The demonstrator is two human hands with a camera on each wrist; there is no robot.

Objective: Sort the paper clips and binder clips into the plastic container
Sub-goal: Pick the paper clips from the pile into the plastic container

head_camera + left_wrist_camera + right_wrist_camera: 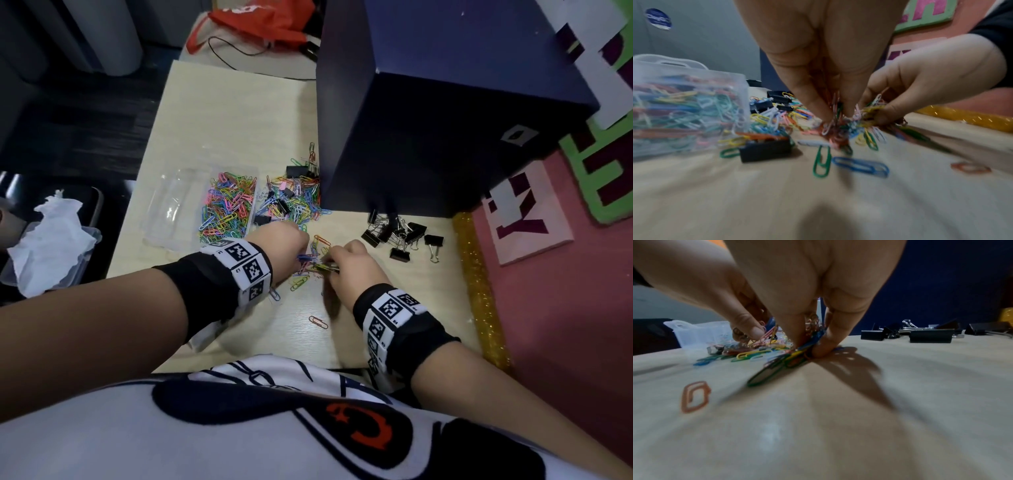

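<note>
A clear plastic container (164, 209) lies at the table's left, one half full of coloured paper clips (227, 209). Beside it is a mixed heap of paper clips and black binder clips (291, 198). A group of black binder clips (400, 236) lies to the right. My left hand (299, 251) and right hand (334, 260) meet over a small pile of paper clips (317, 263). In the left wrist view the left hand (835, 118) pinches a bunch of clips (835, 129). In the right wrist view the right hand (807, 345) pinches another bunch (795, 356).
A tall dark blue box (445, 113) stands at the table's back right. A loose orange clip (318, 322) lies near the front edge, a blue one (274, 294) under my left wrist. A gold glitter strip (479, 291) borders the right edge. A tub with tissue (51, 246) sits off left.
</note>
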